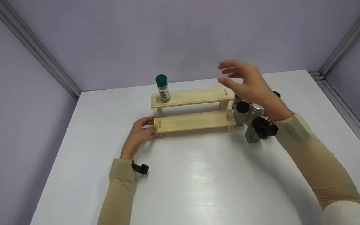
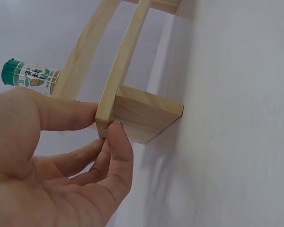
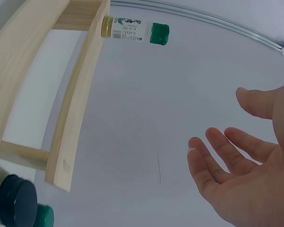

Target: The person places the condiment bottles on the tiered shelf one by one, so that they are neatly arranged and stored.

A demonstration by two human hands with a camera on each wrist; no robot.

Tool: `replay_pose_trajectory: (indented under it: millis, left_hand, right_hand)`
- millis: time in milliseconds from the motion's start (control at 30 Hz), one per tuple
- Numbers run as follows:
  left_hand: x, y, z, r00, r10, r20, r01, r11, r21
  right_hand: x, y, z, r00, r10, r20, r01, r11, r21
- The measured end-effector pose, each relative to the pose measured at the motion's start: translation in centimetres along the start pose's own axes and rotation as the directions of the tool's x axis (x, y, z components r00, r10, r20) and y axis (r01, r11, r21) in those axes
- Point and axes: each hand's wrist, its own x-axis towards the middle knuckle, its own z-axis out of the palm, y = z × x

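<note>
My left hand (image 1: 140, 135) pinches the left end of the front, lower wooden shelf (image 1: 192, 122); in the left wrist view thumb and fingers close on the board's end (image 2: 104, 116). Behind it stands the taller back shelf (image 1: 195, 96). One spice jar with a green cap (image 1: 163, 89) is upright on that shelf's left end. My right hand (image 1: 245, 78) hovers in the air above the back shelf's right end, fingers loosely bent, with nothing in it; the right wrist view shows the same bare palm (image 3: 246, 175).
Several spice jars are grouped at the shelves' right end, among them a black-capped jar (image 1: 242, 112), a silver-capped jar (image 1: 255, 113) and a dark square jar (image 1: 252, 134). They stand on a white table (image 1: 180, 181). Pale walls (image 1: 180, 37) rise behind and at both sides.
</note>
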Motion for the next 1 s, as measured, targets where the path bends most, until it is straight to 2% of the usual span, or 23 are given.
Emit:
replay_pose_trajectory:
  millis: [200,533,833,1000]
  left_hand:
    - [-0.1,0.2,0.0,1.0,-0.003,-0.004,0.003,0.999,0.038]
    - [-0.3,0.1,0.0,1.0,-0.006,-0.006,0.006,0.999,0.039]
    - [-0.2,0.0,0.0,1.0,-0.006,-0.003,0.006,0.999,0.034]
    - [-0.2,-0.1,0.0,1.0,0.0,0.009,0.0,1.0,0.023]
  right_hand:
    - [-3.5,0.4,-2.1,0.999,0.015,-0.028,-0.017,0.998,-0.067]
    - [-8.0,1.7,-3.8,0.998,-0.01,-0.067,-0.002,0.985,-0.171]
    - [-11.4,3.9,-4.6,0.991,-0.027,-0.129,0.001,0.981,-0.194]
    - [-13.2,5.5,-5.3,0.987,-0.006,-0.158,-0.026,0.979,-0.202]
